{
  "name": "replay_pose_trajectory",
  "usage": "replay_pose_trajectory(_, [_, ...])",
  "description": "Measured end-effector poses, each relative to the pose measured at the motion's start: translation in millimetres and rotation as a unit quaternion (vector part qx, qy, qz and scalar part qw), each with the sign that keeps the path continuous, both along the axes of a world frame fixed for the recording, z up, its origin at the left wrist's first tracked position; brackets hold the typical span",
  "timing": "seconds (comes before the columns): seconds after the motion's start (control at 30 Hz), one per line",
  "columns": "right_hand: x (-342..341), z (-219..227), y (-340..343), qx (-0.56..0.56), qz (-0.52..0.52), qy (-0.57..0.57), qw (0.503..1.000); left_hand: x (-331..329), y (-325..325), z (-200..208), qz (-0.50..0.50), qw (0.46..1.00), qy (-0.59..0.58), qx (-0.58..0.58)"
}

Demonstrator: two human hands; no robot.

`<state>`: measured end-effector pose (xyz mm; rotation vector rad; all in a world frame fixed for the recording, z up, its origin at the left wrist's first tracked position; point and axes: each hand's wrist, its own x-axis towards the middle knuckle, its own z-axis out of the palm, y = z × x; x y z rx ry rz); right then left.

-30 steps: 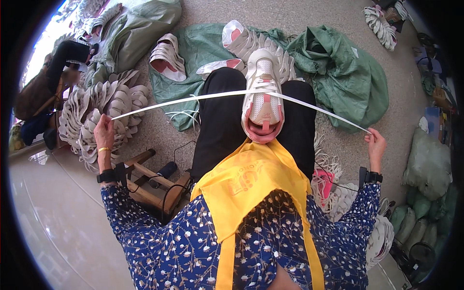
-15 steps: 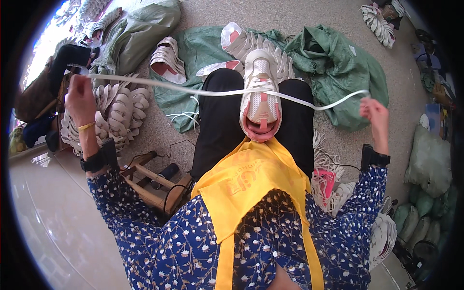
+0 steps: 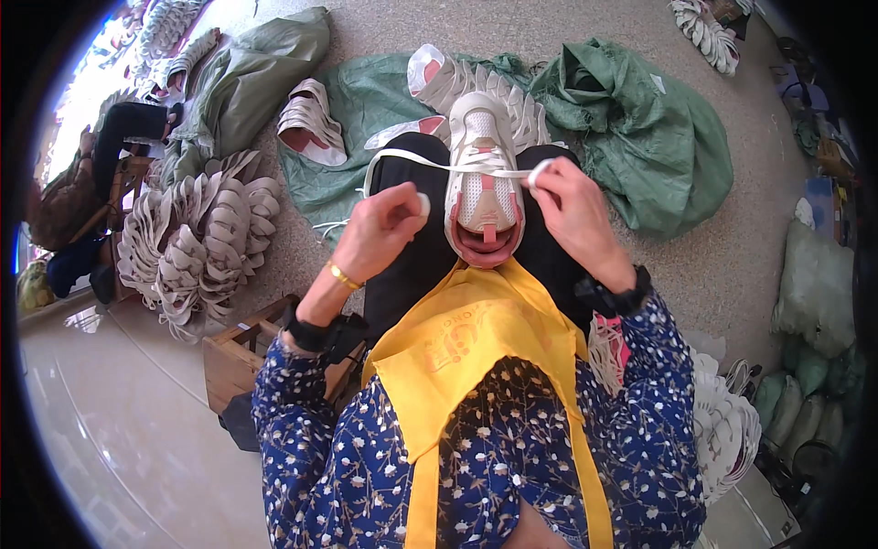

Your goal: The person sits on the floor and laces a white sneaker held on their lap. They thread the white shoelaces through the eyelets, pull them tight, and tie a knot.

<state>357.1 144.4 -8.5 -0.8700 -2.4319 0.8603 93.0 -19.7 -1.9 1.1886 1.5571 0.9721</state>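
A white and pink sneaker rests between my knees, toe pointing away and its pink-lined opening toward me. A flat white shoelace crosses its upper eyelets. Just right of the shoe, my right hand pinches the lace close to the eyelets. To the left, above my left knee, my left hand is closed; the lace's left length arcs down to it, and its fingers hide the end. White coverings show on fingertips of both hands. Under the shoe's heel lies my yellow apron.
Stacked white shoe uppers lie left; more uppers sit beyond the sneaker on a green sack. A bulky green sack is at right. A wooden stool stands beside me. Another person's dark-clothed leg shows far left.
Both hands have come inward from wide apart to beside the sneaker. The shoelace, earlier stretched out to both sides, now hangs in a loop on the left and is gripped short on the right.
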Motion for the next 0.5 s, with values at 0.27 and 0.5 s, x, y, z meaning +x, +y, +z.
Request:
replay_pose_trajectory(0.27, [-21.2, -24.4, 6.7, -0.344, -0.095, 0.211, 0.91, 19.3, 36.4, -31.8, 0.091, 0.993, -0.038, 0.07])
replay_pose_trajectory(0.5, [-20.8, -25.7, 3.8, -0.354, -0.097, 0.224, 0.903, 17.9, 40.3, -33.0, 0.111, 0.989, -0.089, 0.048])
